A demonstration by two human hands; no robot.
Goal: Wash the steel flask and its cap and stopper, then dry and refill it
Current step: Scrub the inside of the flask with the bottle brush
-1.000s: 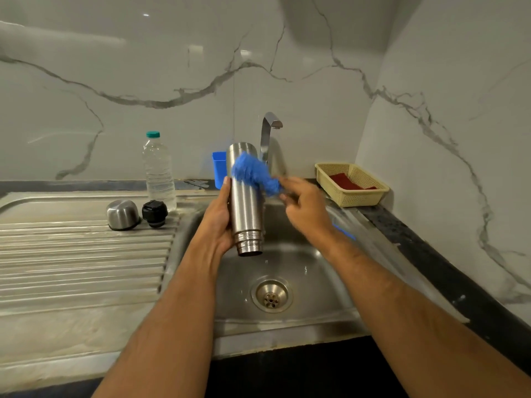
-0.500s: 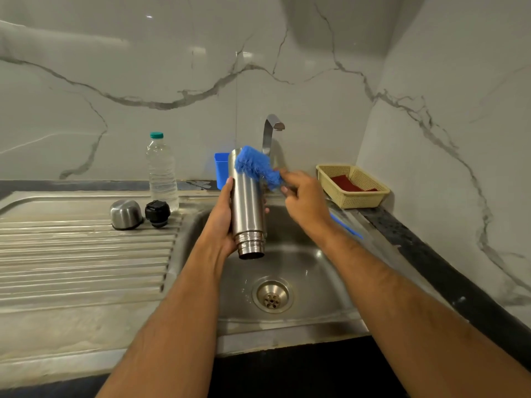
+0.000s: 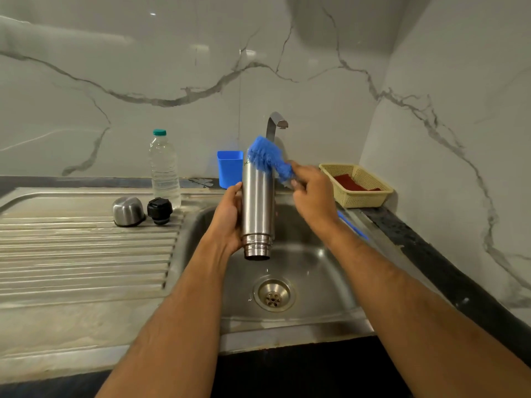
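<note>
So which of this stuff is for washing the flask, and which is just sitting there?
For the job:
- steel flask, held upside down by the left hand
- blue brush, held by the right hand
- steel cap
- black stopper
- sink and tap

Just sitting there:
- water bottle
- blue cup
- yellow basket

The person's left hand (image 3: 230, 216) and right hand (image 3: 311, 195) are bare, with no gloves, rings or watch showing. Both forearms are bare up to the frame's lower edge; no sleeve shows, and fine hair covers them.
</note>
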